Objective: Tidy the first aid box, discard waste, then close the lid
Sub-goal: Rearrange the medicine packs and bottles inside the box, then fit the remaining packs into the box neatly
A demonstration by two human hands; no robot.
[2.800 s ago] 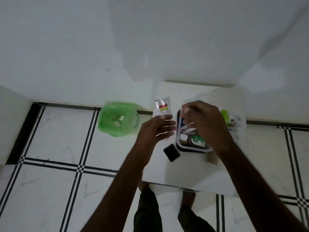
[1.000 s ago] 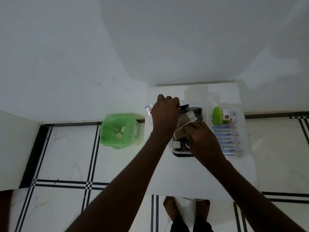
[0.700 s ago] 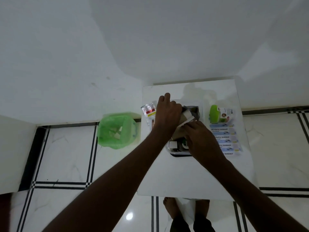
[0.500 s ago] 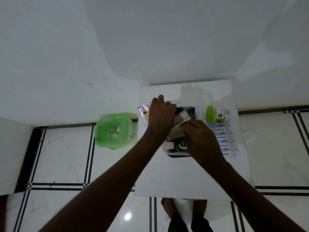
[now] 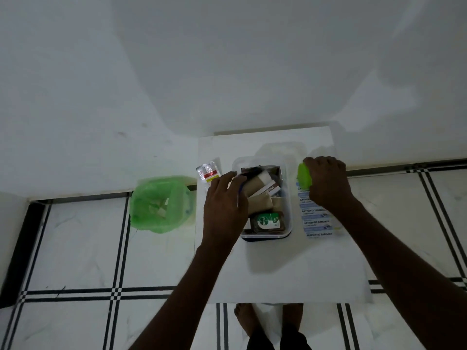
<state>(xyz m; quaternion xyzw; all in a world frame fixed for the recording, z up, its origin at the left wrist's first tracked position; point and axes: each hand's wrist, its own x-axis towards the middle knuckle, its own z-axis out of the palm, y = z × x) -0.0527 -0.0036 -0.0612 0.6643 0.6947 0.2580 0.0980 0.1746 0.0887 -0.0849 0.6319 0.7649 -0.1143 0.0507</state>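
On the white table (image 5: 278, 269), the open clear plastic first aid box (image 5: 286, 198) shows a green Dettol label, the left hand (image 5: 225, 200) rests loosely curled on its edge, and the right hand (image 5: 327, 183) clasps a green-capped container (image 5: 304, 175) above strips reading "ANTISEPTIC BANDAGE" (image 5: 317, 222).

White wall (image 5: 227, 59); black-lined tile floor (image 5: 75, 248).

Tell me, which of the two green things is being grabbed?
The small green-capped container on the table, under the right hand. The green bin stands untouched on the floor.
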